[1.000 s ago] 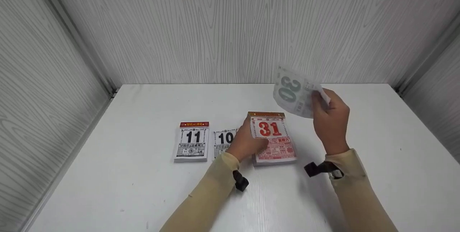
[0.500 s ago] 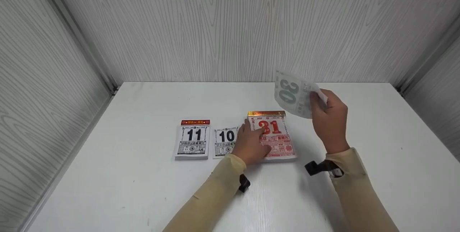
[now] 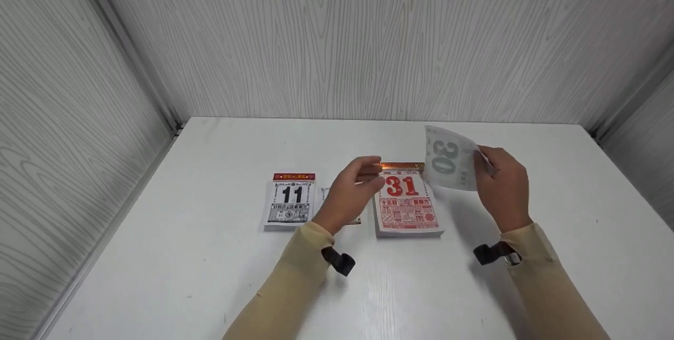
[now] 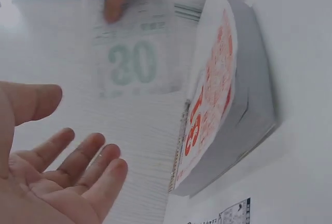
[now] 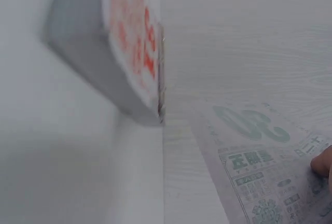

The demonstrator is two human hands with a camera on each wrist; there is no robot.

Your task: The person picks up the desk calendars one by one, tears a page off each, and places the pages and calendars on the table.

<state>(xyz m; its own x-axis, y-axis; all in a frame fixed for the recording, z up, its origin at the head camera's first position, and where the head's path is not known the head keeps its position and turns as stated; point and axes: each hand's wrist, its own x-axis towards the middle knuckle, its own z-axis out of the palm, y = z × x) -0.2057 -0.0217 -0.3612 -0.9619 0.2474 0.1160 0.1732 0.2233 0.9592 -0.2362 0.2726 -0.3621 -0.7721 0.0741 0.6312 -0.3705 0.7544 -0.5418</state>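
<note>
My right hand [image 3: 503, 187] pinches a thin torn-off calendar page [image 3: 450, 158] marked 30 between thumb and fingers. The page hangs upright to the upper right of a thick tear-off calendar [image 3: 408, 211], whose top leaf shows a red 31 under a gold binding strip. Over that calendar's left edge, my left hand [image 3: 347, 195] is raised with nothing in it. In the left wrist view its fingers [image 4: 93, 146] are loosely bent and apart from both the page and the pad. Most of a black-printed sheet [image 4: 236, 214] is hidden beneath the left hand in the head view.
A smaller tear-off calendar [image 3: 289, 203] with a black 11 and a red header lies left of the left hand. Everything rests on a white table [image 3: 221, 266]. A grey wood-grain panel [image 3: 316, 40] rises behind it, with side panels at left and right.
My left hand has lifted off the 31 calendar and moved left and up. My right hand, still holding the 30 page, has come lower and slightly to the right.
</note>
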